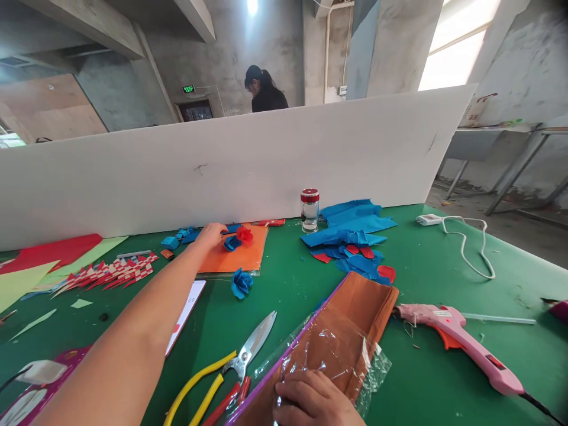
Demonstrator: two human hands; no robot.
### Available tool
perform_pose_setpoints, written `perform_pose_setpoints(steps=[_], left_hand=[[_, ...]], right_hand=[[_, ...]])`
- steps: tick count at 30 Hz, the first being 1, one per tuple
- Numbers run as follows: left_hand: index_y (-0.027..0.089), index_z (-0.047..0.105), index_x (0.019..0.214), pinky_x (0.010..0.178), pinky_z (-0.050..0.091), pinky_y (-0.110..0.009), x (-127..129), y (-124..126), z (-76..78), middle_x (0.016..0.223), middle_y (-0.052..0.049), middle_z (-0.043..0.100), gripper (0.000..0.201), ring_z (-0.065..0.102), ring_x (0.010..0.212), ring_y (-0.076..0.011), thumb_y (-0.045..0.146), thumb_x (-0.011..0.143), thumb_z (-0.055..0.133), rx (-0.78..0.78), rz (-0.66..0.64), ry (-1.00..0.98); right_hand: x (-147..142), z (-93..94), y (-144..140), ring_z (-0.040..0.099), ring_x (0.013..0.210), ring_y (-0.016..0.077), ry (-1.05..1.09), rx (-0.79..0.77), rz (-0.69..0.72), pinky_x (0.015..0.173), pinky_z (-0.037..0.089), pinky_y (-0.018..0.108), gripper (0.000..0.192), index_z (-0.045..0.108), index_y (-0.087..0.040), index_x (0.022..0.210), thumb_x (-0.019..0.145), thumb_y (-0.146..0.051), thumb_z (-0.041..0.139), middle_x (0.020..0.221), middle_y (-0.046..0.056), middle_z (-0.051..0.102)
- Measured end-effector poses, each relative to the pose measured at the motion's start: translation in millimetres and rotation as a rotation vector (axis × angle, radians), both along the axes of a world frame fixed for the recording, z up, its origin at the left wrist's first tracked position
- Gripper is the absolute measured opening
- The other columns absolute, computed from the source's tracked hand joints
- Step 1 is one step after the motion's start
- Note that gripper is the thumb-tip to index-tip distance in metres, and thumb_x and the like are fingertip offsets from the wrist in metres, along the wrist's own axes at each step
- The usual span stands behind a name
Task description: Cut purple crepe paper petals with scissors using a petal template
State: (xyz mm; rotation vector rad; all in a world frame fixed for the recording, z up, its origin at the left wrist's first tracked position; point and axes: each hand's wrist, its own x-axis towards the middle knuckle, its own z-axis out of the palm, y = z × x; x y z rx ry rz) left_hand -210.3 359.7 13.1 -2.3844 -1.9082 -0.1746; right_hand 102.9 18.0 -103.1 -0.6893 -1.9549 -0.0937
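The tabletop was green. A long white board stood along its far edge. A small glass jar with a red lid stood near the board. Blue paper lay in a pile beside the jar, with red bits on it. An orange sheet lay on the left with a red flower and a blue flower on top. Another blue flower sat just in front of it. A pink glue gun lay on the right. Scissors with yellow handles lay near the front. A white cord curled at the back right.
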Motion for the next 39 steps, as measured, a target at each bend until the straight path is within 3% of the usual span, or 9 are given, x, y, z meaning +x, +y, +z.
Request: perform_pose_setpoints(steps=[6,11,15,21,23,27,33,35,39], left_hand=[[0.017,0.063,0.106,0.08,0.054,-0.037,-3.6,-44.7,25.8,0.108,-0.006,0.065,0.024,0.064,0.091,-0.0182,0.035,0.092,0.058,-0.122,-0.158,0.038],[0.018,0.069,0.095,0.073,0.051,-0.03,11.5,-94.4,12.7,0.09,-0.003,0.071,0.016,0.065,0.078,-0.0153,0.03,0.085,0.064,-0.294,-0.335,0.052],[0.022,0.071,0.101,0.067,0.045,-0.024,25.0,-120.0,1.1,0.086,-0.002,0.072,0.026,0.064,0.074,-0.0161,0.021,0.077,0.061,-0.278,-0.38,0.028],[0.019,0.068,0.076,0.064,0.042,-0.027,32.4,-138.7,0.6,0.083,-0.005,0.067,0.009,0.059,0.076,-0.0182,0.016,0.075,0.059,-0.235,-0.388,0.07],[0.018,0.067,0.077,0.064,0.044,-0.028,30.9,-141.7,0.8,0.085,-0.005,0.066,0.005,0.058,0.074,-0.0165,0.022,0.078,0.064,-0.251,-0.372,0.102],[0.016,0.064,0.083,0.073,0.051,-0.032,26.1,-137.8,7.6,0.085,-0.002,0.066,0.022,0.061,0.075,-0.0141,0.037,0.088,0.061,-0.271,-0.361,0.139],[0.016,0.063,0.105,0.083,0.054,-0.039,14.5,-102.0,30.3,0.107,-0.006,0.065,0.023,0.063,0.093,-0.0182,0.035,0.093,0.056,-0.091,-0.224,0.088],[0.017,0.062,0.11,0.083,0.054,-0.039,12.9,-90.4,27.1,0.111,-0.007,0.065,0.025,0.063,0.094,-0.0187,0.034,0.093,0.057,-0.051,-0.168,0.068],[0.017,0.059,0.117,0.084,0.054,-0.041,17.3,-79.7,6.1,0.118,-0.008,0.062,0.03,0.063,0.098,-0.0201,0.034,0.092,0.057,-0.014,-0.103,0.022]], right_hand=[[4.0,5.4,-4.1,0.068,0.085,0.0156,-0.063,-0.068,0.056,0.075,0.054,0.024,0.008,0.064,-0.022,0.083,0.089,-0.025,0.059,0.09,0.002,0.074],[9.9,15.6,-11.3,0.065,0.089,0.0174,-0.088,-0.2,0.116,0.079,0.052,0.028,0.01,0.064,-0.022,0.091,0.089,-0.019,0.055,0.096,0.003,0.072],[12.4,23.0,-14.0,0.063,0.087,0.0169,-0.093,-0.228,0.149,0.076,0.05,0.028,0.012,0.064,-0.021,0.091,0.088,-0.017,0.053,0.098,0.003,0.072],[12.5,25.5,-15.3,0.063,0.083,0.0165,-0.119,-0.239,0.137,0.075,0.049,0.028,0.012,0.064,-0.021,0.09,0.09,-0.018,0.052,0.094,0.003,0.071],[12.5,25.4,-15.7,0.063,0.085,0.0168,-0.124,-0.234,0.135,0.075,0.049,0.028,0.012,0.063,-0.021,0.091,0.09,-0.018,0.052,0.094,0.003,0.071],[13.0,24.5,-15.6,0.063,0.083,0.0168,-0.142,-0.207,0.116,0.074,0.049,0.027,0.01,0.063,-0.021,0.09,0.09,-0.018,0.054,0.093,0.003,0.071],[12.0,21.6,-13.4,0.064,0.083,0.0163,-0.147,-0.198,0.108,0.074,0.05,0.027,0.01,0.064,-0.022,0.09,0.089,-0.019,0.054,0.095,0.003,0.071],[10.6,18.7,-12.2,0.064,0.082,0.0162,-0.136,-0.184,0.101,0.073,0.051,0.027,0.01,0.064,-0.022,0.089,0.09,-0.021,0.054,0.094,0.003,0.071],[7.6,10.7,-9.9,0.064,0.08,0.0164,-0.11,-0.151,0.076,0.073,0.052,0.027,0.013,0.066,-0.022,0.087,0.092,-0.024,0.054,0.091,0.004,0.072]])
